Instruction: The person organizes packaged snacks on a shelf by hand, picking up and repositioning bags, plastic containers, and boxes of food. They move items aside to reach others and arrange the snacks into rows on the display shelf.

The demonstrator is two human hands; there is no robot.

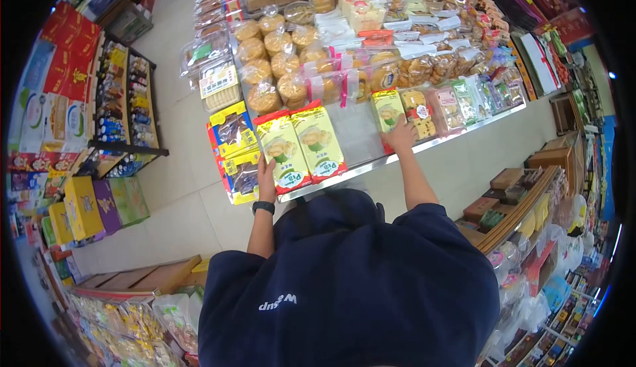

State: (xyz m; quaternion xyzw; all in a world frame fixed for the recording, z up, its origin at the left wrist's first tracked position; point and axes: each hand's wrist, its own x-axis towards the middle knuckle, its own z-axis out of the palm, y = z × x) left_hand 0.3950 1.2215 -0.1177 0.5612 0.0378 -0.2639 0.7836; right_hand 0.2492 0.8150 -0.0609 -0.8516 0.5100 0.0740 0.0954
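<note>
On the display table (361, 125) lie two yellow-green Pia packets with red edges, side by side: a left one (283, 152) and a right one (319, 143). My left hand (265, 180) rests against the outer left edge of the left packet, its fingers partly hidden. A third yellow-green packet (387, 107) lies farther right, beyond a bare strip of metal tabletop. My right hand (401, 135) is over the lower part of this packet, fingers spread on it. Right of that hand is a packet of yellow cookies (419, 112).
Stacked round tubs of cookies (285, 63) stand behind the packets. Blue-and-yellow packs (233, 128) lie at the table's left corner. Wrapped pastries (450, 65) fill the back right. Shelves (129, 95) stand at left, and a wooden rack (520, 211) at lower right.
</note>
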